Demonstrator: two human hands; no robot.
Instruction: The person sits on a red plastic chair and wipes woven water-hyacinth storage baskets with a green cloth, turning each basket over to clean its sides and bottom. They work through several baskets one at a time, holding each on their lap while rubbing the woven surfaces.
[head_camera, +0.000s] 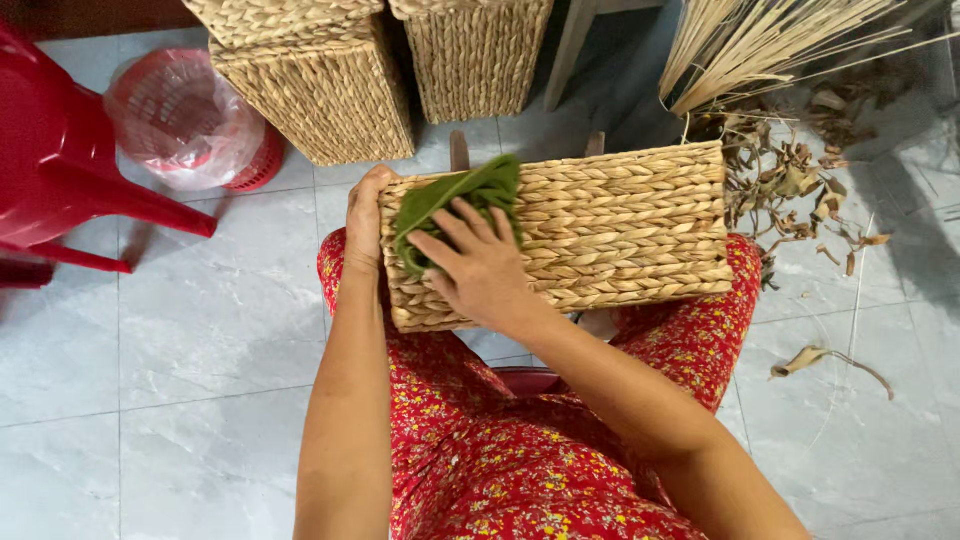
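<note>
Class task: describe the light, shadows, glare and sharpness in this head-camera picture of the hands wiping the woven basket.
Head view: soft, even daylight; the rectangular woven straw basket, green cloth and right hand are sharp. Head view: faint shadows under the red plastic chair; mild sheen on the grey floor tiles, no strong glare or blur.

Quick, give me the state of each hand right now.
Left hand: closed on the end of the woven basket, gripping it.
Right hand: fingers spread, pressing the green cloth flat on the basket.
</note>
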